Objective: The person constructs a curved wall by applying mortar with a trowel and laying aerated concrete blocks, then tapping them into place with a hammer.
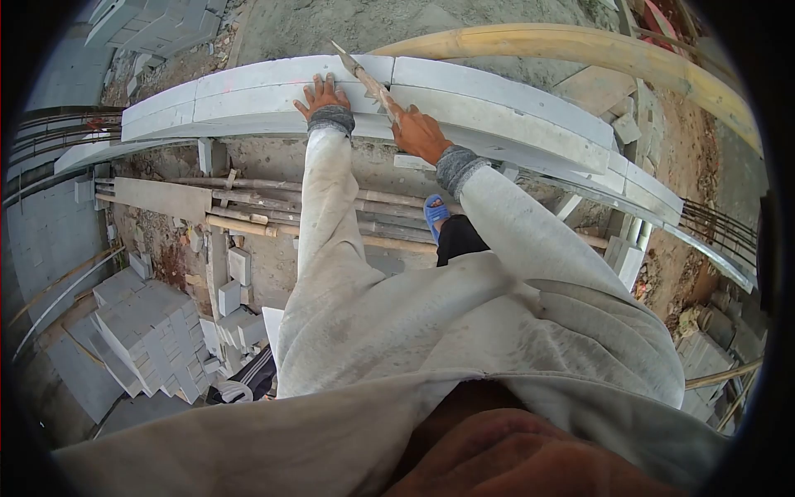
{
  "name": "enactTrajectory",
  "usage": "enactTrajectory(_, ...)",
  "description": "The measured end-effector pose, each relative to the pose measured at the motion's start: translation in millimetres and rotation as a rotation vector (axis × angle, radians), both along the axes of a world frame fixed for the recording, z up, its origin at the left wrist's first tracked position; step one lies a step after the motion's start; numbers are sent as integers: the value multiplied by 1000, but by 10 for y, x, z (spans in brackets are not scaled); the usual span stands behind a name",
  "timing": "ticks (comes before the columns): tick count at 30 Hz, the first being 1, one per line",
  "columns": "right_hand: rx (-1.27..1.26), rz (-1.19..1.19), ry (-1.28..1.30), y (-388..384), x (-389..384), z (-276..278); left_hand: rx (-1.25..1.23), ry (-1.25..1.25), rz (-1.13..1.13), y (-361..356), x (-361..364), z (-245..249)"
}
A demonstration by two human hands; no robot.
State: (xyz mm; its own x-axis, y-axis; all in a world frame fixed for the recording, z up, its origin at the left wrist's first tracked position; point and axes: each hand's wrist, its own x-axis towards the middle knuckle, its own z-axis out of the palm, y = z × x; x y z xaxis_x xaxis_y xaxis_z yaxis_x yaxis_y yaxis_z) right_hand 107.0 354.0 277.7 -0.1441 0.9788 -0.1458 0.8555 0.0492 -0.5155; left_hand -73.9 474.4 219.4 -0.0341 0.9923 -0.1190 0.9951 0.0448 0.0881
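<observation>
My left hand (321, 98) lies on the top of a white block (277, 76) in the wall, fingers spread and holding nothing. Gripped in my right hand (421, 134) is a narrow, pointed tool (361, 74) with a jagged edge and a pale, dirt-smeared surface. It slants forward and left across the wall top, its tip reaching past the far edge. The tool overlaps the joint between that block and the white block (505, 95) on the right. My fingers hide the tool's near end.
A thick bamboo pole (571, 45) runs beyond the wall on the right. Bamboo poles (381, 217) and a board (162, 199) lie below me, near my blue sandal (435, 214). Stacked blocks (157, 331) stand lower left. Steel bars (58, 124) jut out at the wall's left end.
</observation>
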Motion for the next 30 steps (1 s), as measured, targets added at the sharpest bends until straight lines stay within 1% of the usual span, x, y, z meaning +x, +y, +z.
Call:
enactTrajectory(3,-53,-2,23,54,17,37,15,-2,5,-14,-7,-79)
enactTrajectory(8,-56,-37,34,87,51,24,-7,2,-4,27,29,-28)
enactTrajectory(12,-136,-63,75,44,113,108,-30,13,6,43,70,3)
enactTrajectory(14,-84,-25,39,15,159,-13,-39,12,16,26,95,28)
enactTrajectory(15,-58,-10,21,-8,195,19,-46,16,23,25,107,42)
enactTrajectory(18,-139,12,96,-113,439,191,-74,33,20,14,127,93)
enactTrajectory(19,-86,21,159,-263,569,258,-72,43,23,12,122,92)
enactTrajectory(21,25,23,277,-803,967,417,-70,62,14,17,138,67)
enactTrajectory(23,-69,24,227,-1412,1472,581,-114,117,14,47,159,69)
enactTrajectory(25,-42,26,154,-2165,2038,593,-159,119,7,52,178,139)
enactTrajectory(26,-134,2,76,-2565,2328,542,-175,145,3,83,174,165)
enactTrajectory(27,-249,-85,27,-2928,2538,715,-189,174,-3,64,196,175)
enactTrajectory(28,-298,-142,-56,-3402,2820,525,-148,154,18,-29,201,112)
enactTrajectory(29,-313,-234,-83,-3837,3027,515,-105,131,36,-119,182,49)
enactTrajectory(30,-448,-376,-129,-4177,3129,647,-54,70,100,-281,189,20)
